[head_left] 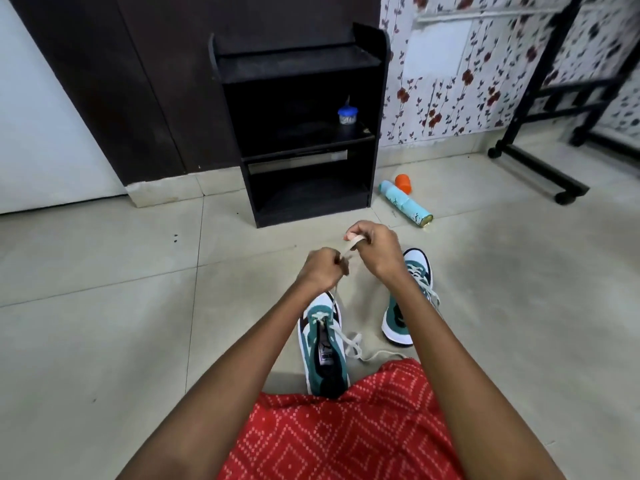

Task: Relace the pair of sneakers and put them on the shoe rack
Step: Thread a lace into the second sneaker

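Observation:
Two teal-and-white sneakers lie on the tiled floor in front of me. The near sneaker (323, 344) points away from me, its tongue open and only the lowest eyelets laced. A cream lace (349, 245) runs up from it and is stretched between my hands. My left hand (320, 268) pinches one part of the lace. My right hand (375, 247) holds the lace end a little higher and farther. The second sneaker (410, 306) lies to the right, partly hidden by my right forearm, and looks laced. The black shoe rack (301, 123) stands ahead against the wall.
A small blue-lidded jar (347, 114) sits on the rack's middle shelf. A light-blue spray can (407, 202) and an orange cap (403, 183) lie on the floor right of the rack. A black wheeled stand (540, 161) occupies the far right. Red patterned cloth (346, 427) covers my lap.

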